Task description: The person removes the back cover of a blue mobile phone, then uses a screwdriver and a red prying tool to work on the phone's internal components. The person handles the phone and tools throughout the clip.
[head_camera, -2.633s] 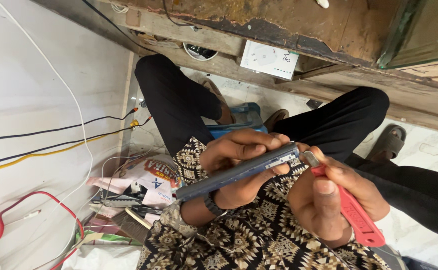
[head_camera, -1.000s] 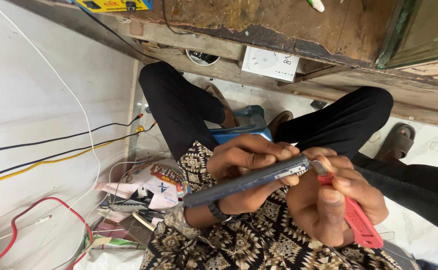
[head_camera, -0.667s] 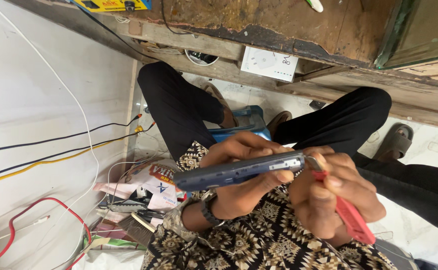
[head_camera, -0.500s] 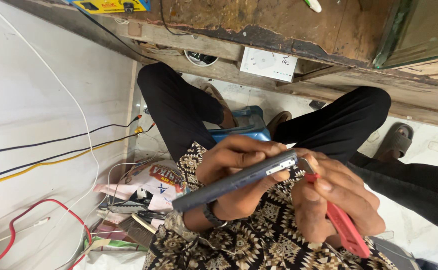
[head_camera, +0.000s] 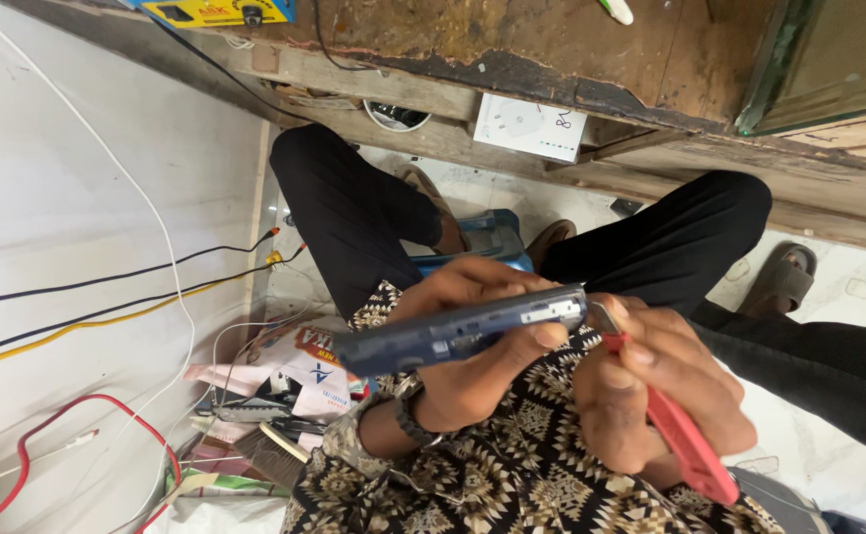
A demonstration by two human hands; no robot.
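Left hand [head_camera: 477, 346], frame centre, wrapped around a dark blue phone [head_camera: 453, 336] held edge-on, long axis running lower left to upper right; fingers over the top edge, thumb underneath. Black band on that wrist [head_camera: 408, 420].

Right hand [head_camera: 650, 396], right of centre, clenched on a red-handled tool [head_camera: 680, 445]. Handle runs down toward lower right; the metal tip [head_camera: 606, 316] sits at the phone's right end, touching or just beside it, can't tell which.

Both hands over the lap: patterned shirt [head_camera: 522, 465] below, black trousers [head_camera: 354, 218] above.

Upper frame: worn wooden worktop edge [head_camera: 512, 74], white socket block [head_camera: 530, 127] under it, yellow device [head_camera: 217, 12] at upper left.

Left side: white wall with black, yellow, white and red wires [head_camera: 87, 326]. Lower left: pile of packets and papers [head_camera: 275, 386] on the floor. Sandal [head_camera: 779, 282] at right.
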